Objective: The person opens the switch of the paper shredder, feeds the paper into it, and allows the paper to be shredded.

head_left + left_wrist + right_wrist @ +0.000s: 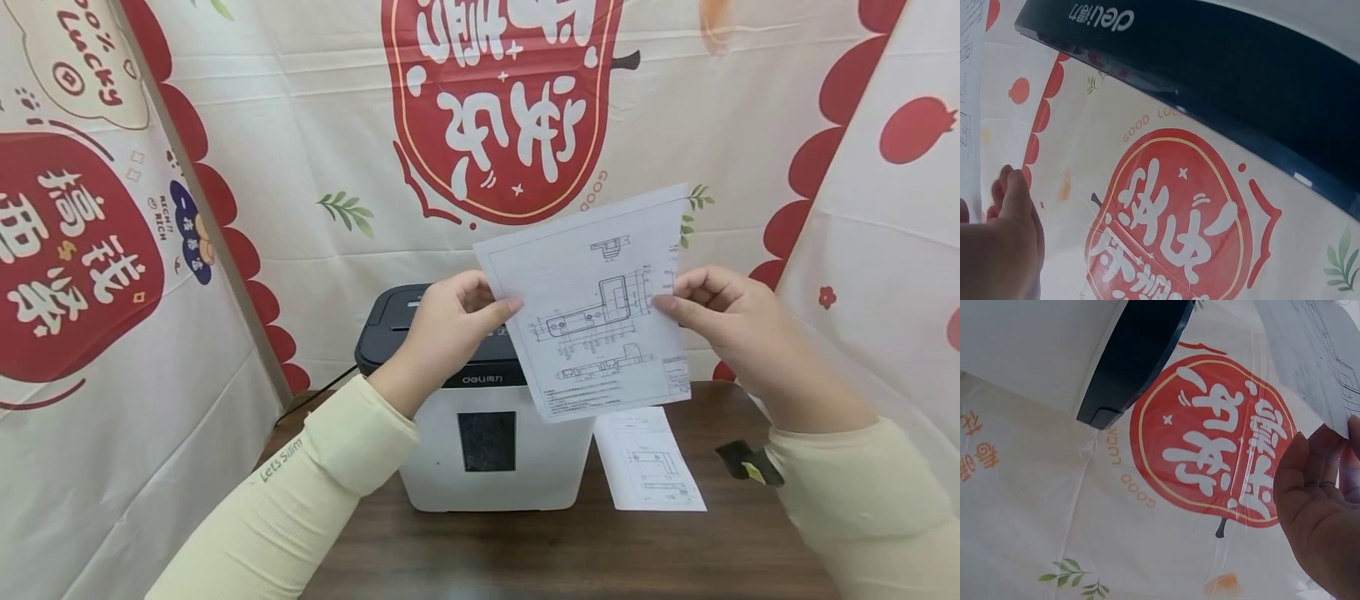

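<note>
A sheet of paper (pixel 592 358) printed with technical drawings is held up, tilted, in front of a paper shredder (pixel 442 450) with a white body and black top. My left hand (pixel 461 321) pinches the sheet's left edge, thumb on the near face. On the opposite edge my right hand (pixel 720 312) pinches it the same way. In the left wrist view part of the sheet (pixel 969 125) shows beside the left hand (pixel 1007 244). The right wrist view has the sheet (pixel 1310 362) above the right hand (pixel 1322 500). The sheet hides part of the shredder's top.
A second printed sheet (pixel 652 471) lies on the dark wooden table (pixel 525 558), right of the shredder. A black object (pixel 750 462) is by the right sleeve. A cable (pixel 315 393) runs left from the shredder. Decorated cloth (pixel 315 150) hangs behind and at both sides.
</note>
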Tool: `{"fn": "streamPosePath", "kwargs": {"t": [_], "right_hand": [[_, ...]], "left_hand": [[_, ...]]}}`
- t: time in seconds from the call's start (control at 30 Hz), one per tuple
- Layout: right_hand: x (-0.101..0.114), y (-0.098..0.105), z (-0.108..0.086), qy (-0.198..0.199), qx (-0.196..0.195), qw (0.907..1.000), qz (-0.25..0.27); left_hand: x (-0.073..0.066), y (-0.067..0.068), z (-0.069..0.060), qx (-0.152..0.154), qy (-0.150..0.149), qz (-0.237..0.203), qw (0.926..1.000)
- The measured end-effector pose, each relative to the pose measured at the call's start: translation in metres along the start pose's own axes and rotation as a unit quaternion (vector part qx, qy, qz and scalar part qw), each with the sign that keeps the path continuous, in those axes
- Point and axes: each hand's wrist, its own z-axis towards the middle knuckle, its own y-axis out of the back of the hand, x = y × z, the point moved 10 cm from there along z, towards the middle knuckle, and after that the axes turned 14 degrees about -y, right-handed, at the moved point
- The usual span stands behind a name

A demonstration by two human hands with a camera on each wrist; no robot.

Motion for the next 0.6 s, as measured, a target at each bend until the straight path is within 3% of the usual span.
{"fn": "streamPosePath", "kwargs": {"t": [0.33,0.6], "right_hand": [[0.02,-0.018,0.012,-0.01,0.009,0.9991,-0.039],[0.031,-0.027,0.028,-0.015,0.041,0.9975,-0.055]], "left_hand": [[-0.013,0.024,0.008,-0.013,-0.007,0.024,0.9996],[-0.025,0.041,0.02,-0.009,-0.021,0.028,0.9993]]}}
